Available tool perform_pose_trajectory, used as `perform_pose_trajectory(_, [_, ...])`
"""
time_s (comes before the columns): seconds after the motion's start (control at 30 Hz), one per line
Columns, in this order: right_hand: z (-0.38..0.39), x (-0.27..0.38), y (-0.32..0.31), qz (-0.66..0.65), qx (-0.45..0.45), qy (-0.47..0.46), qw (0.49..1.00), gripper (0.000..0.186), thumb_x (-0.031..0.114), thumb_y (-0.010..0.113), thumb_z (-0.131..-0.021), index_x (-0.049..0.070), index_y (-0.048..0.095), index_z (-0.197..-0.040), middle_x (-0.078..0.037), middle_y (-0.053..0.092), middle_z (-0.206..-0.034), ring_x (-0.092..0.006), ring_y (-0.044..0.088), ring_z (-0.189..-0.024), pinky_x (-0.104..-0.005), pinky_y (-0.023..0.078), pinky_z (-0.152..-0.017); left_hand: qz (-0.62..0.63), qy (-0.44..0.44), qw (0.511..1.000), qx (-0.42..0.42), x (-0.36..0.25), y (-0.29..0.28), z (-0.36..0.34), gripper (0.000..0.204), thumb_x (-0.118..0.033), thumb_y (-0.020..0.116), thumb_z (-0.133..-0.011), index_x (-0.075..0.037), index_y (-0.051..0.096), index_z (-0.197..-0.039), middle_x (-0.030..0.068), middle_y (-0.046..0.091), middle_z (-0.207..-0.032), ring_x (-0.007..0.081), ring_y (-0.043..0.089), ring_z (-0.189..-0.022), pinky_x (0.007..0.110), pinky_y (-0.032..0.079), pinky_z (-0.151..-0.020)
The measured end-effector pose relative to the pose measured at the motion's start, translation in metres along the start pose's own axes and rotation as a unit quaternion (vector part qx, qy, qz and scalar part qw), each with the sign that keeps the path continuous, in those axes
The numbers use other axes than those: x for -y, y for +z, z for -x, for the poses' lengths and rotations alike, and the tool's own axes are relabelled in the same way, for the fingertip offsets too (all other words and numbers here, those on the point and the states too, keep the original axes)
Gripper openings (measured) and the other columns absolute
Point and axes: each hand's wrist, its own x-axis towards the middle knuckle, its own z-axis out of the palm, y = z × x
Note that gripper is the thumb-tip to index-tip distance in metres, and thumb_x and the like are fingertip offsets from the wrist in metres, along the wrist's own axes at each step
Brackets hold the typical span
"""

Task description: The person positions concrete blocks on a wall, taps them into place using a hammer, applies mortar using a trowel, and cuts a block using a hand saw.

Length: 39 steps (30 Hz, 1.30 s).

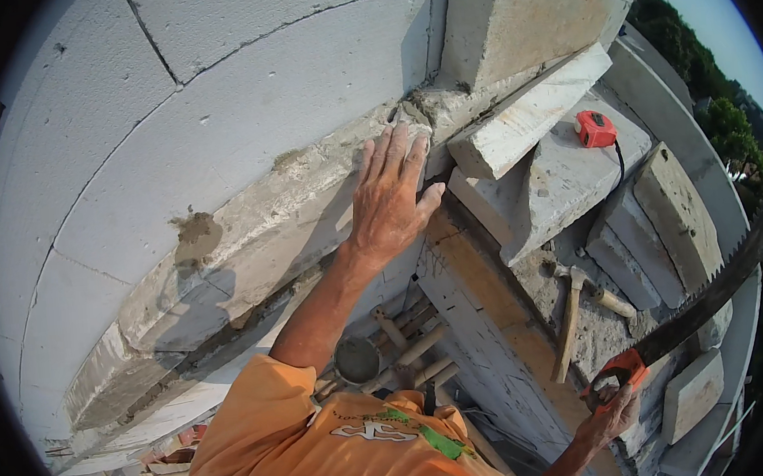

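Note:
My left hand (387,193) lies with its fingers stretched out on the rough concrete ledge (257,233) along the block wall. Its fingertips touch a pale, crumbly patch of mortar (410,117) at the end of the ledge; what lies under the palm is hidden. Low on the right, my right hand (613,415) is wrapped round the orange handle of a hand saw (713,299). The saw's dark toothed blade points up and to the right. Beneath it lie a hammer (570,318) with a wooden handle and several pale blocks.
A white block wall (240,115) curves along the left. A red tape measure (596,128) rests on a cut block (571,172), beside a tilted slab (532,108). Below my left arm are a round container of grey mortar (356,360) and wooden poles (420,346), at a lower level.

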Motion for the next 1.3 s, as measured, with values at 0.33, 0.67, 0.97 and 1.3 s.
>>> perform_pose_trajectory(0.33, [-0.004, 0.024, 0.022, 0.056, 0.103, 0.078, 0.99, 0.032, 0.028, 0.069, -0.096, 0.009, 0.05, -0.08, 0.002, 0.048, -0.07, -0.0072, 0.043, -0.061, -0.0263, 0.034, -0.056, 0.321, -0.061, 0.944, 0.05, -0.039, 0.002, -0.009, 0.068, -0.043, 0.065, -0.096, 0.012, 0.052, -0.133, 0.0276, 0.062, -0.125, 0.0384, 0.064, -0.114, 0.047, 0.048, -0.104])
perform_pose_trajectory(0.67, [-0.023, 0.087, 0.036, 0.441, 0.197, -0.166, 0.86, 0.042, 0.009, 0.078, -0.08, 0.004, 0.037, -0.072, -0.01, 0.037, -0.069, -0.028, 0.038, -0.065, -0.0424, 0.035, -0.064, 0.774, -0.307, 0.554, -0.017, -0.129, 0.023, -0.015, 0.084, -0.029, 0.069, -0.095, 0.003, 0.014, -0.15, 0.0181, 0.06, -0.11, 0.0153, 0.064, -0.088, 0.034, 0.063, -0.07])
perform_pose_trajectory(0.97, [-0.029, 0.128, 0.075, 0.47, 0.257, -0.204, 0.819, 0.035, 0.018, 0.076, -0.085, -0.001, 0.047, -0.079, -0.018, 0.049, -0.076, -0.0355, 0.048, -0.072, -0.0463, 0.039, -0.069, 0.701, -0.295, 0.644, -0.081, -0.105, 0.051, -0.022, 0.077, 0.003, 0.054, -0.093, 0.002, 0.008, -0.155, 0.017, 0.064, -0.105, 0.0146, 0.064, -0.09, 0.026, 0.056, -0.076])
perform_pose_trajectory(1.3, [-0.025, 0.136, 0.088, 0.485, 0.258, -0.24, 0.801, 0.031, 0.014, 0.071, -0.089, 0.0, 0.046, -0.078, -0.019, 0.049, -0.072, -0.0395, 0.051, -0.068, -0.0506, 0.039, -0.065, 0.614, -0.324, 0.716, -0.071, -0.103, 0.051, -0.028, 0.089, 0.003, 0.057, -0.087, 0.003, 0.001, -0.157, 0.0136, 0.06, -0.097, 0.0117, 0.055, -0.079, 0.025, 0.048, -0.069])
